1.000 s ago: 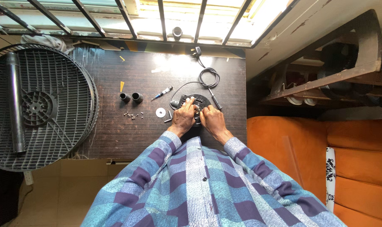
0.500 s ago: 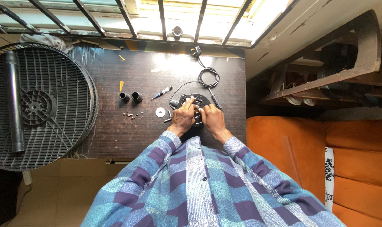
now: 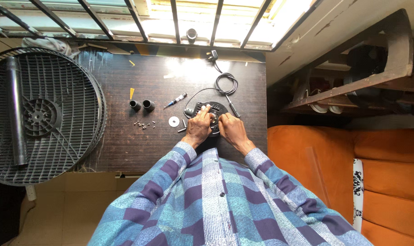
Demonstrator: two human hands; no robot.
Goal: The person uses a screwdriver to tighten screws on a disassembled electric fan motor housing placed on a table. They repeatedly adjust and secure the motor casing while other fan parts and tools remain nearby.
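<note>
On the dark surface (image 3: 138, 150), near its right edge, sits a round black disc (image 3: 214, 110) w/ a cord (image 3: 227, 84) coiled just behind it. I've got both hands on it: left hand (image 3: 198, 127) pressing its left half, fingers curled, right hand (image 3: 232, 129) on the near right rim. Whether either grip really pinches a part, can't tell. Risks, imo: loose screws (image 3: 143, 124) and a washer (image 3: 173, 121) lie just left, so a wrist sweep could scatter them. Disc could skid twd the edge if pressed unevenly.
</note>
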